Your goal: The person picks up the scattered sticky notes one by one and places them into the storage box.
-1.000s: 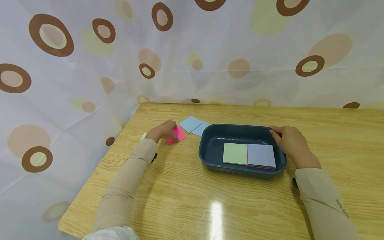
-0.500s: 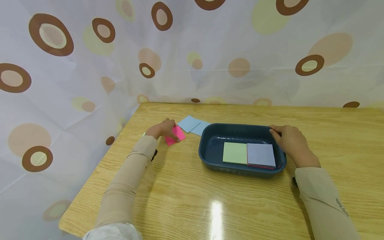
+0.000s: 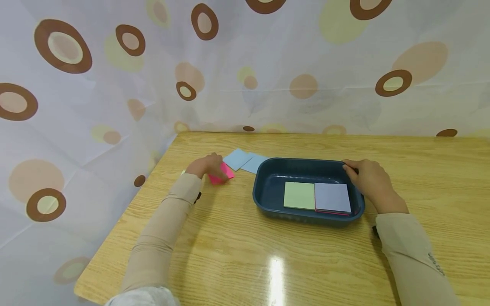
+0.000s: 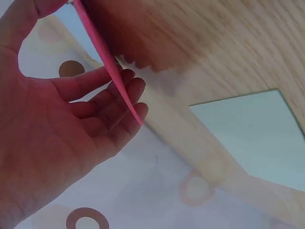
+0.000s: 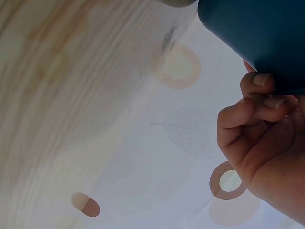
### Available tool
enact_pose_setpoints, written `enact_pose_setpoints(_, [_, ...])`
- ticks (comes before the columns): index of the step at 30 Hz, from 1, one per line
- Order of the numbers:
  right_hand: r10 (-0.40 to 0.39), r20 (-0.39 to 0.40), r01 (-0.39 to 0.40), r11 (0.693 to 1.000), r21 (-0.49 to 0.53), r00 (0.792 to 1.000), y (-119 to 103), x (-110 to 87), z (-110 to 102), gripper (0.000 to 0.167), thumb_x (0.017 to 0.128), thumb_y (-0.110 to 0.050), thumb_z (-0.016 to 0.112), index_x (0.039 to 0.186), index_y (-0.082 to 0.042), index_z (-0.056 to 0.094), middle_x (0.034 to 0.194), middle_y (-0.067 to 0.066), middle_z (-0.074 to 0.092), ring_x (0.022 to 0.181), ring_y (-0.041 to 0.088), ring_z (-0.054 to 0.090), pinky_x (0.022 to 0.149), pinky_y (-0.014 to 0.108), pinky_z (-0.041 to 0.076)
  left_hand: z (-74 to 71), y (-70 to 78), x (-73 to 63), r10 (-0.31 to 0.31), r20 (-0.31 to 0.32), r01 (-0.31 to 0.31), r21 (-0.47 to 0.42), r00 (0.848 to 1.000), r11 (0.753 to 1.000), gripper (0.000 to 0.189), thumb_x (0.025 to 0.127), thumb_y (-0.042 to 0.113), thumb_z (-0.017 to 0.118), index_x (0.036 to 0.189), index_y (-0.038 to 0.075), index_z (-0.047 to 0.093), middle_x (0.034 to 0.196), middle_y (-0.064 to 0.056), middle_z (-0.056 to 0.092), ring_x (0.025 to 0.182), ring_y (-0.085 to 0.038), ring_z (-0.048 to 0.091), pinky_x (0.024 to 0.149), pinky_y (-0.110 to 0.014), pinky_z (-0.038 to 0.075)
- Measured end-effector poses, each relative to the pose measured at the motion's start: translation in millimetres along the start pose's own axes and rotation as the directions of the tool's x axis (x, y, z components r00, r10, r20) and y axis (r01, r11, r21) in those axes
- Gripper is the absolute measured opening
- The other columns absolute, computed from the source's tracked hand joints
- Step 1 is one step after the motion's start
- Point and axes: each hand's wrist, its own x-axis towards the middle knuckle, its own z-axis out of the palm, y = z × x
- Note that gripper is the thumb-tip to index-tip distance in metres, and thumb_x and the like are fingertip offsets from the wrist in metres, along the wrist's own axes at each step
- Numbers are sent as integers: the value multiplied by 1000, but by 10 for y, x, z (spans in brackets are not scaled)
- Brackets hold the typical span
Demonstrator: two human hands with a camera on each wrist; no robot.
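My left hand pinches a pink square of paper at the left of the table. In the left wrist view the pink paper stands edge-on between thumb and fingers; whether it is one sheet or several I cannot tell. Right behind it lie two light blue paper squares, overlapping. A dark blue plastic tray stands to the right, with my right hand gripping its right rim. Inside it lie a pale green paper stack and a lavender one, side by side, red edges showing below the lavender.
A pale green square lies near the table's left edge, mostly hidden by the left hand in the head view. The wooden table meets a patterned curtain at the back and left.
The pink paper has shifted slightly left and tilted in my left hand. The two blue squares have slid a little left. My right hand and the tray have stayed in place.
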Motion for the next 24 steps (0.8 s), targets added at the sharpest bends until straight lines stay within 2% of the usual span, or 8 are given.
enact_pose_setpoints(3, [0, 1, 0, 1000, 2, 1000, -5, 3, -2, 41, 101, -17, 48, 134, 8, 49, 57, 6, 44, 44, 16, 40, 44, 30, 33, -63, -3, -76, 9, 18, -9, -9, 1000, 1000, 56, 82, 40, 67, 114, -4, 55, 119, -16, 55, 106, -26, 52, 92, -40, 44])
enact_pose_setpoints(7, [-1, -10, 1, 1000, -2, 1000, 2, 10, -4, 41, 101, -17, 48, 134, 8, 49, 57, 7, 45, 44, 16, 40, 44, 30, 33, -177, -3, -211, 22, 46, -19, -58, 999, 998, 67, 85, 39, 63, 135, -4, 47, 139, -17, 47, 127, -30, 46, 102, -44, 38])
enact_pose_setpoints(10, [0, -11, 0, 1000, -2, 1000, 11, 10, -6, 41, 101, -17, 48, 134, 8, 49, 56, 6, 44, 44, 16, 40, 44, 30, 32, -254, -13, -281, 46, 50, -41, -92, 998, 995, 69, 87, 36, 61, 140, -4, 43, 145, -17, 41, 133, -33, 40, 106, -46, 34])
enact_pose_setpoints(13, [-3, -8, 3, 1000, -1, 1000, 18, 6, -5, 41, 101, -17, 48, 134, 8, 49, 54, 5, 43, 43, 16, 39, 44, 29, 31, -307, -44, -328, 87, 35, -83, -113, 996, 990, 64, 87, 35, 59, 137, -3, 48, 142, -17, 46, 128, -32, 44, 104, -46, 37])
enact_pose_setpoints(19, [-7, -13, 7, 1000, 3, 1000, 15, 1, 5, 41, 101, -17, 48, 134, 7, 50, 53, 5, 42, 42, 16, 38, 43, 29, 31, -391, -141, -424, 167, -10, -166, -203, 986, 965, 56, 87, 33, 57, 132, 0, 53, 135, -16, 52, 120, -30, 50, 101, -45, 40])
enact_pose_setpoints(24, [-2, -10, 2, 1000, 7, 1000, 9, 3, 3, 41, 101, -17, 48, 134, 7, 49, 54, 5, 43, 43, 16, 39, 43, 30, 32, -502, -178, -517, 231, -87, -245, -248, 969, 937, 50, 89, 30, 58, 128, 0, 56, 130, -16, 55, 118, -30, 52, 100, -46, 40])
